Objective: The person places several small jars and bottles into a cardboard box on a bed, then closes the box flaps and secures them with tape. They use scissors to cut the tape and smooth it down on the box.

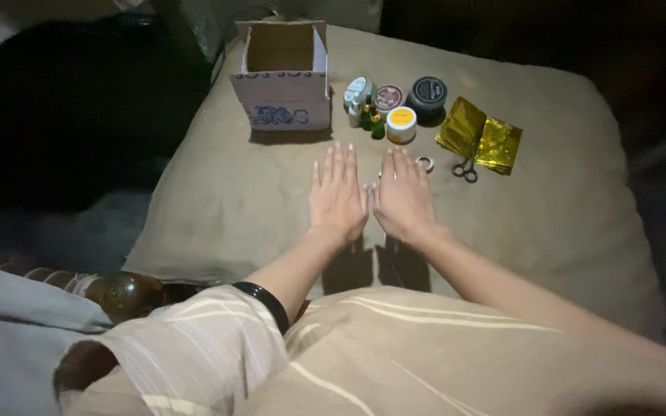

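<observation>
Left hand (338,196): I see it flat, fingers spread wide, holding nothing, on the cushion (217,200).
Right hand (404,199): same, palm down.
Tape roll (425,162): just beyond right fingertips.
Cardboard box (283,77): beyond left hand, open.

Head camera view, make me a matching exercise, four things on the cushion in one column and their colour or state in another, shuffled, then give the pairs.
Things:
1. cardboard box
2. foil sheets
3. small scissors
4. short white jar

Descriptions:
A. gold and crinkled, right of the jars
B. yellow lid, nearest the hands
C. open on top, standing at the left
D. lying just below the foil

Pairs: 1-C, 2-A, 3-D, 4-B

Both the left hand and the right hand lie flat on the cushion, holding nothing.
</observation>
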